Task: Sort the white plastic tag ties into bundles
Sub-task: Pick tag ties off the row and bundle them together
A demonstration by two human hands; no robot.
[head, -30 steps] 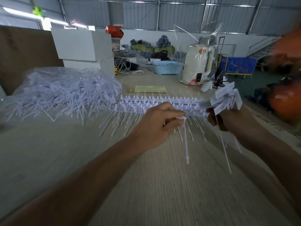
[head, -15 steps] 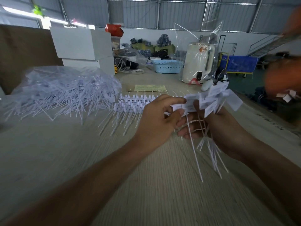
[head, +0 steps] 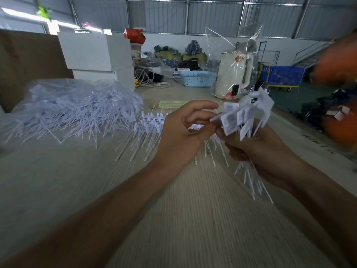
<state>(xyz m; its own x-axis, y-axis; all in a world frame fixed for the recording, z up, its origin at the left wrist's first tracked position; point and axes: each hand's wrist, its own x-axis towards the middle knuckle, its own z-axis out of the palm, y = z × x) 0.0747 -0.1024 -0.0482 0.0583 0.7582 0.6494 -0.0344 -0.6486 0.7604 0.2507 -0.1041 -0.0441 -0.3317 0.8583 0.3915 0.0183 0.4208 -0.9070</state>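
Vs. 0.5 s earlier: left hand (head: pixel 180 138) has opened, index finger now extended, thumb and middle fingertips at a tag beside the bundle (head: pixel 245 120). Right hand (head: pixel 258 149) grips that bundle above the tabletop (head: pixel 193 219) middle: white flag tags fanned upward, thin tails hanging. Loose ties (head: pixel 73 111) heaped toward the left edge.

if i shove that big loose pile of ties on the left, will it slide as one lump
Probably not. The pile looks like thin separate strands lying crisscross, so it would likely spread. They seem light; tangled ones may drag neighbours. The clear plastic over it might hold some together.
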